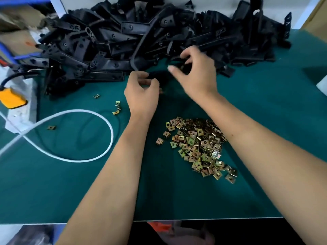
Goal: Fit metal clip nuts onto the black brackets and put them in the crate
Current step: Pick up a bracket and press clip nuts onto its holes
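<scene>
Clip nuts (pixel 198 147) heaped between forearms, behind both hands.

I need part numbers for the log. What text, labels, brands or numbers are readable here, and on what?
None can be read.
Brackets: no markings visible.
Clip nuts: too small to show any stamp.
Orange object: no print visible.
Both hands grip a blurred black part.

It was a factory assembly bench: a green mat (pixel 70 191) carried a far heap of black brackets (pixel 141 36), near loose brass-coloured clip nuts (pixel 198 147), and a white cable (pixel 74 135) at left.
</scene>
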### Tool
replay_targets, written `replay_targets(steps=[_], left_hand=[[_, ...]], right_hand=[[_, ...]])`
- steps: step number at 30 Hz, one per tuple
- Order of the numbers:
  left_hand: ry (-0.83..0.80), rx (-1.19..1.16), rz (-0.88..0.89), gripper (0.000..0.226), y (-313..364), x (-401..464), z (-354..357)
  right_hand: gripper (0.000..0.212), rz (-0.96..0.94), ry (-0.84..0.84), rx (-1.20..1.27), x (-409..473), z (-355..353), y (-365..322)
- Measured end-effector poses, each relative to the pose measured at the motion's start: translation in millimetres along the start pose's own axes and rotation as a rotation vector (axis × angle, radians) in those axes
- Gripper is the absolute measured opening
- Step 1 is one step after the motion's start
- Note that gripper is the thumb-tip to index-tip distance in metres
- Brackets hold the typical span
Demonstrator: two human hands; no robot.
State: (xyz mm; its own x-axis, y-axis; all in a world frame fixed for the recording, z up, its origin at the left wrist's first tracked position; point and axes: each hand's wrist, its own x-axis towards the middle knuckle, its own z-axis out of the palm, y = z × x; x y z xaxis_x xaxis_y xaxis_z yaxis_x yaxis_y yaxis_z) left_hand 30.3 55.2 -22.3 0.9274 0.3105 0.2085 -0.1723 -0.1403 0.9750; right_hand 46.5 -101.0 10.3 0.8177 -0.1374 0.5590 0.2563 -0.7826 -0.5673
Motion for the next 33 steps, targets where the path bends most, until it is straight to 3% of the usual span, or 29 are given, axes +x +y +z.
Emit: replay_targets(steps=[3, 5, 9, 12, 14, 17, 20, 24, 27, 30, 33], left_hand=[[-0.070, -0.218, -0.087, 0.011, 4.5, -1.4, 2.2], [-0.131, -0.324, -0.168, 0.008, 9.9, -2.6, 3.6], [-0.415, -0.600, -0.392, 0.047, 21.4, -7.0, 5.6], [-0.584, -0.757, -0.442, 0.068, 26.6, -11.0, 3.8], [-0.545, -0.845, -0.444, 0.062, 30.5, -12.4, 4.2], [-0.360, -0.874, -0.365, 0.043, 37.0, -11.8, 0.7], [-0.194, -0.771, -0.214, 0.034, 39.1, -4.9, -9.0], [-0.108, -0.522, 0.019, 0.030, 38.5, -6.8, -11.8], [-0.149, -0.220, 0.212, 0.038, 33.3, -18.9, -8.1], [-0.284, 0.012, 0.273, 0.032, 25.7, -26.7, -1.5], [-0.288, 0.226, 0.351, 0.051, 22.2, -25.8, 2.0]], right_hand=[[0.020, -0.046, 0.243, 0.207, -4.0, -27.8, -5.4], [0.010, -0.064, 0.272, 0.341, -8.1, -43.1, -7.5], [0.018, -0.117, -0.108, 0.689, -27.5, -60.2, -11.7], [0.027, -0.163, -0.442, 0.662, -46.7, -57.6, -5.5], [0.033, -0.105, -0.553, 0.683, -57.0, -53.5, 0.9], [0.031, -0.033, -0.517, 0.654, -62.3, -48.8, 7.9], [0.017, -0.070, -0.493, 0.380, -58.9, -50.1, 14.8], [0.045, -0.167, -0.796, 0.055, -63.2, -46.3, 13.3], [0.032, -0.178, -0.850, 0.052, -63.1, -43.0, 9.2], [0.009, -0.198, -0.850, 0.105, -61.9, -47.4, 9.1], [0.007, -0.157, -0.796, 0.130, -61.6, -51.3, 14.0]])
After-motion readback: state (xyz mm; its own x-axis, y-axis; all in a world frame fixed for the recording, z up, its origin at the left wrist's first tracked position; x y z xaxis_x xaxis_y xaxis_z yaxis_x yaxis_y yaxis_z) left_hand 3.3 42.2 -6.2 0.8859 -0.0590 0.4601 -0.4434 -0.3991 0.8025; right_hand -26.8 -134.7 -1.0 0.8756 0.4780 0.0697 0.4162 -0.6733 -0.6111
